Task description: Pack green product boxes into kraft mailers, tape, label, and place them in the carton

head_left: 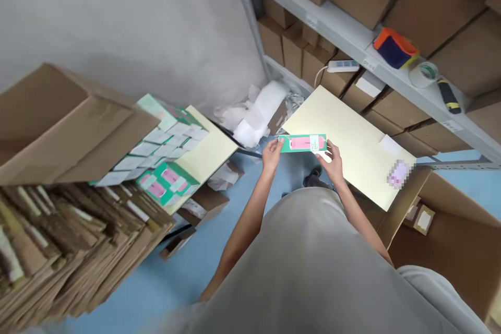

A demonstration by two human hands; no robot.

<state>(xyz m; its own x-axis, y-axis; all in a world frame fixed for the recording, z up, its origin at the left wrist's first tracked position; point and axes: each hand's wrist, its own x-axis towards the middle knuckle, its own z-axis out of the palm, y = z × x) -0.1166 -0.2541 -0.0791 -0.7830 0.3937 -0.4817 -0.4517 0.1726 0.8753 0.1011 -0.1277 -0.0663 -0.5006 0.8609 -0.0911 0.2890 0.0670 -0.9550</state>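
A slim green box (287,144) with a pink picture and a white label on its face is held level in front of my body. My left hand (271,156) grips its left end, thumb on the face. At the opposite end, the fingers and thumb of my right hand (332,160) are bent around the corner, near the white label. Two similar green boxes (168,183) lie face up on the table to the left, beside a stack of others (158,148) showing their white ends.
A cream table (344,125) stands ahead on the right, below a shelf (352,26) with cartons, tape (424,74) and a black-yellow cutter (448,96). An open carton (450,255) is at lower right. Folded cardboard (97,250) and another carton (74,130) fill the left.
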